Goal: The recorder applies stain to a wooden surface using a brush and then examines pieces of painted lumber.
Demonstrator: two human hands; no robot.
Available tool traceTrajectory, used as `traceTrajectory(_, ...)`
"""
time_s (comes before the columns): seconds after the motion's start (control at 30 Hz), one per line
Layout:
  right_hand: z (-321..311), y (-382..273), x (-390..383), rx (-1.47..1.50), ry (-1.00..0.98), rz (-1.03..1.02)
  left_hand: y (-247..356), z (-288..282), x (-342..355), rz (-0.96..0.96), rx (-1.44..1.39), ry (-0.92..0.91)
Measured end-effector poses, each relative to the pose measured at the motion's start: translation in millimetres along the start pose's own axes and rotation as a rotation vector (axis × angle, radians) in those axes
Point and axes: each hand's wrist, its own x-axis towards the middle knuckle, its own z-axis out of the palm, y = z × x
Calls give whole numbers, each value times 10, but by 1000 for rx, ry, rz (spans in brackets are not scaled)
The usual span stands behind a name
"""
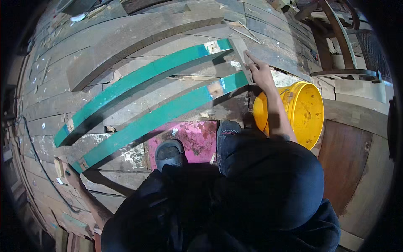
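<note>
Two curved green wooden rails, the far one (147, 73) and the near one (155, 115), lie side by side, slanting up to the right. Bare wood and blue patches show near their ends. Across their right ends runs a short grey-brown board (242, 56), gripped by my right hand (261, 74) with the index finger stretched along it. At the lower left, my left hand (74, 177) closes around the near rail's end, beside a pale wood piece (59, 166). Its fingers are partly hidden.
A yellow bucket (289, 101) lies tipped beside my right forearm. A bare curved timber (138, 40) rests beyond the rails. My sandalled foot (170, 153) is on a pink panel (197, 143). A black cable (37, 157) runs at the left; chair-like wooden frames (344, 46) stand far right.
</note>
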Motion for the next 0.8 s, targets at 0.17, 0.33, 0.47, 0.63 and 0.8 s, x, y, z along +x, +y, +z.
traceTrajectory(0.17, -9, -1, 48, 12, 4, 22, -18, 139, -19, 41, 71, 69)
traceTrajectory(0.33, 110, -172, -3, 17, 90, -10, 0, 97, -61, 16, 12, 6)
traceTrajectory(0.47, 262, 150, 40, -28, 240, -237, -55, 149, 5, 32, -16, 39)
traceTrajectory(0.63, 285, 71, -65, -200, 313, -281, -2, 155, 11, 247, 140, 107)
traceTrajectory(0.8, 303, 62, -65, -175, 285, -264, 644, 111, -334, 557, 107, 228)
